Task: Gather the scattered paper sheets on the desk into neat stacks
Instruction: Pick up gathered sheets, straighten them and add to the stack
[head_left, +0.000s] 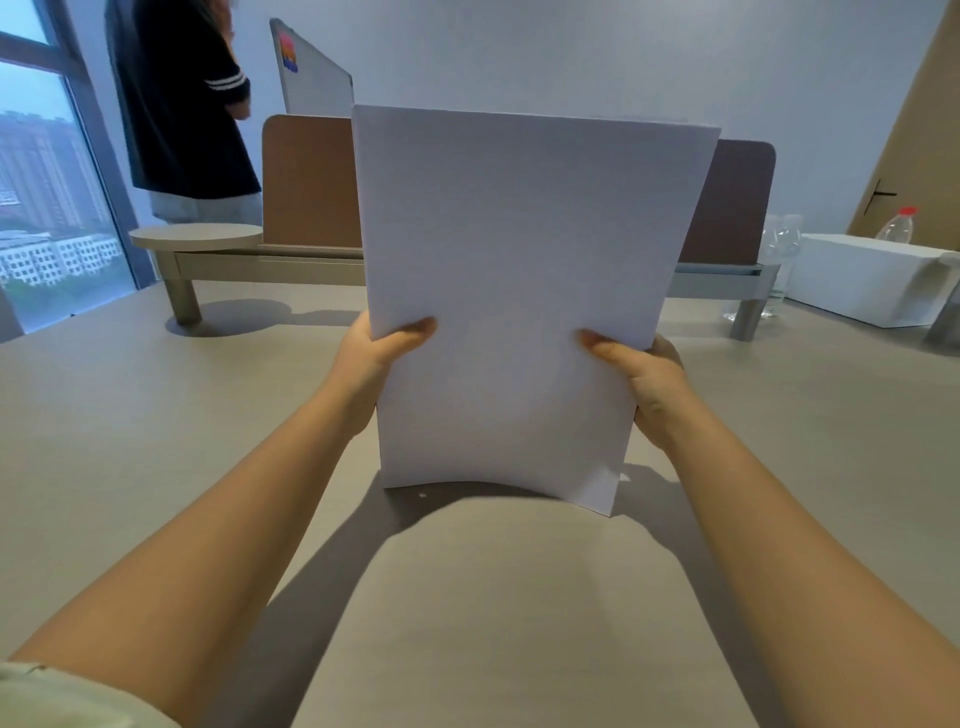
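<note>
A stack of white paper sheets (514, 291) stands upright in the middle of the view, its bottom edge bowed and close to or on the beige desk (156, 441); I cannot tell whether it touches. My left hand (371, 358) grips the stack's left edge, thumb on the front. On the opposite edge my right hand (647, 384) holds it the same way. The fingers of both hands are hidden behind the paper.
A low shelf riser (218, 249) with brown divider panels (306, 182) crosses the back of the desk. A white box (862, 280) and water bottles (779, 249) stand at the right. A person in a dark top (182, 104) stands beyond the desk at the left, near a laptop lid (311, 73).
</note>
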